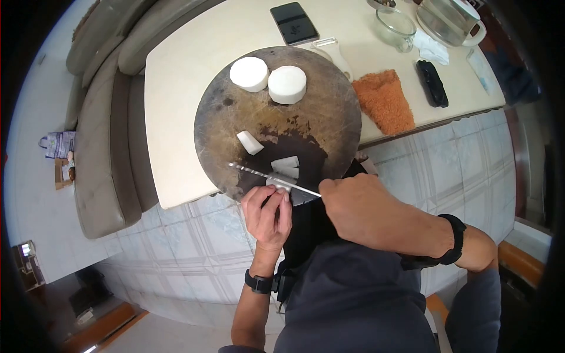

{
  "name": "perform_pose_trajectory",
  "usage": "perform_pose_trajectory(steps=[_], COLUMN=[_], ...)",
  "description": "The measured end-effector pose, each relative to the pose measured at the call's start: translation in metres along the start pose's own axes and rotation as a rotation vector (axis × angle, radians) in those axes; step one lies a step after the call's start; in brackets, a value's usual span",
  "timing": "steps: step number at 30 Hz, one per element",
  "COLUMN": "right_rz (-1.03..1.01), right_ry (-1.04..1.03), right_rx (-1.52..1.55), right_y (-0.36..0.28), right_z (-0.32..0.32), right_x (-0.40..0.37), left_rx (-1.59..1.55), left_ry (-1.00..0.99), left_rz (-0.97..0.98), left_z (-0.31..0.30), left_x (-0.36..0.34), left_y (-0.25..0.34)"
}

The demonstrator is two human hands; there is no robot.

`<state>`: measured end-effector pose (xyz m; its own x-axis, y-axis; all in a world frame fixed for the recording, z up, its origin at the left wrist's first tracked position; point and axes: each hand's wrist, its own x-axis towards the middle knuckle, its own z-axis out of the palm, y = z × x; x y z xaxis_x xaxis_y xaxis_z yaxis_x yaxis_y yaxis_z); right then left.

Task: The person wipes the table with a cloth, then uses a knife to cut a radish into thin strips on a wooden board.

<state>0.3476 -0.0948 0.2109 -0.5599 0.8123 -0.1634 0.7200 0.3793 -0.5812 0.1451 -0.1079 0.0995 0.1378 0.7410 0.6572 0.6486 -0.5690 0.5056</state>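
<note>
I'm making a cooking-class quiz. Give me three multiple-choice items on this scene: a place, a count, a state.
1. Where does the fluffy orange cloth lie? A on the round dark wooden board; B beside the board, on the cream table; C on a sofa.
2. How many round white blocks stand on the board? A one; B two; C four.
3. The right hand is: A open, empty; B shut on a thin steel knife; C holding a phone.
B, it lies off the board; B, two at far edge; B, blade juts from it.
</note>
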Motion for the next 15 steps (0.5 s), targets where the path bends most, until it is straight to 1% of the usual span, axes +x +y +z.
perform_pose_trajectory(steps=[2, 3, 6, 9, 12, 15], right_rz=[0.041, 0.04, 0.026, -0.043, -0.048, -0.087], right_ry=[0.065, 0.066, 0.065, -0.002, -0.035, 0.009], right_rx=[-0.035, -0.039, -0.037, -0.077, -0.051, -0.035], right_y=[0.003, 0.003, -0.005, -0.018, -0.016, -0.012], right_z=[-0.003, -0.004, -0.008, -0.013, -0.012, -0.006], right_x=[-0.005, -0.009, -0.018, -0.028, -0.03, -0.031], left_rx=[0.004, 0.002, 0.007, 0.022, 0.023, 0.02], left_ry=[0.02, 0.019, 0.029, 0.025, 0.024, 0.019], left_rz=[0.013, 0.019, 0.023, 0.02, 0.021, 0.012], left_z=[0.001, 0.001, 0.001, -0.001, 0.0, -0.001], left_x=[0.003, 0.003, 0.003, -0.003, -0.007, -0.006], left_y=[0.001, 0.001, 0.0, -0.004, -0.007, -0.007])
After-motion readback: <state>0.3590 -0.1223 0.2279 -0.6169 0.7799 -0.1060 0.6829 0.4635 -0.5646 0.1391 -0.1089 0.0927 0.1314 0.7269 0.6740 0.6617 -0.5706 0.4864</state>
